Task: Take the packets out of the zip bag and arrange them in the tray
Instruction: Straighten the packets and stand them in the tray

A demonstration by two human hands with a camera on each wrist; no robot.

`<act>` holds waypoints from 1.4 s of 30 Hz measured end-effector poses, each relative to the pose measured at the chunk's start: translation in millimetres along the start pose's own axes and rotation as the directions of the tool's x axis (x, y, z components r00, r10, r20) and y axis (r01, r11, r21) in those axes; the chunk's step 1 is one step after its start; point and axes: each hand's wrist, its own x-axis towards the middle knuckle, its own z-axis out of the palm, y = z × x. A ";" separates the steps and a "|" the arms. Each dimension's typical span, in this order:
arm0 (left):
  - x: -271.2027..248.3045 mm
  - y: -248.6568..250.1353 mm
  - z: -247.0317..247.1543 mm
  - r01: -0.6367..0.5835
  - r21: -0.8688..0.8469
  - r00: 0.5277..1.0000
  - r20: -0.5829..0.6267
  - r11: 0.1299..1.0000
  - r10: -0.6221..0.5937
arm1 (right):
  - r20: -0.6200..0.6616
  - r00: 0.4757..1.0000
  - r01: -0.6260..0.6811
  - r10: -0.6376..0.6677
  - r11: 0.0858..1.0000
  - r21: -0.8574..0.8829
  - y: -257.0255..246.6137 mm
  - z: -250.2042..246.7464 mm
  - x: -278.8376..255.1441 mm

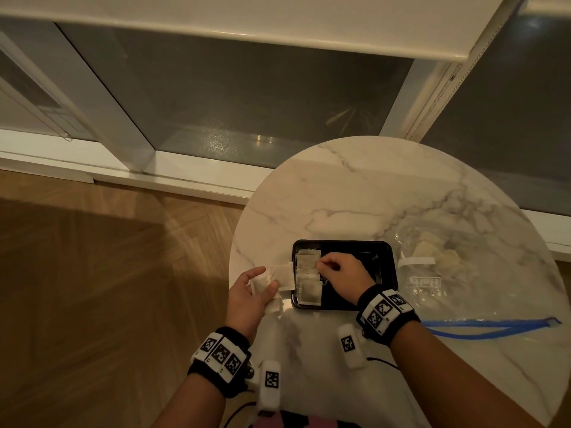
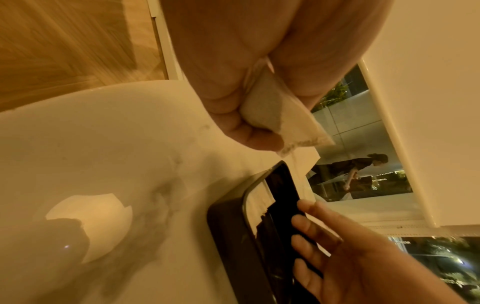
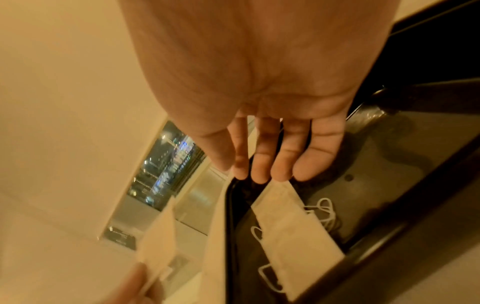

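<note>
A black tray [image 1: 383, 245] sits on the round marble table [image 1: 355, 186], with several pale packets [image 1: 307, 279] lined along its left side. My left hand [image 1: 265, 281] hovers just left of the tray and grips a small bunch of packets [image 2: 272, 115]. My right hand [image 1: 323, 264] reaches into the tray [image 3: 415, 144], its straight fingers touching the top edge of a packet [image 3: 293, 230] that lies there with loose white strings. The clear zip bag [image 1: 463, 291] lies right of the tray with its blue zip towards me, and a few packets [image 1: 432, 253] are inside.
The table's left edge runs close to my left hand, with wooden floor [image 1: 108, 273] below it. A glass wall and white sill stand behind the table. The tray's right half shows bare black bottom.
</note>
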 end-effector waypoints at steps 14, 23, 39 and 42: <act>-9.7 -8.9 31.3 -0.053 0.147 0.997 0.064 0.988 0.044 | 0.054 0.984 -0.174 0.169 0.865 0.471 10.8 -1.6 -35.1; 5.7 -31.3 20.9 -0.039 0.352 0.999 -0.010 0.935 0.045 | 0.061 0.964 -0.268 0.261 0.941 0.209 23.4 7.9 -12.4; 16.8 -36.5 23.9 -0.065 0.406 0.998 0.019 0.911 0.063 | 0.029 0.935 -0.349 0.354 0.900 0.262 18.4 13.0 -1.3; 17.9 -36.6 24.4 -0.067 0.412 0.998 0.027 0.909 0.061 | 0.035 0.930 -0.356 0.366 0.870 0.342 12.7 17.1 -1.8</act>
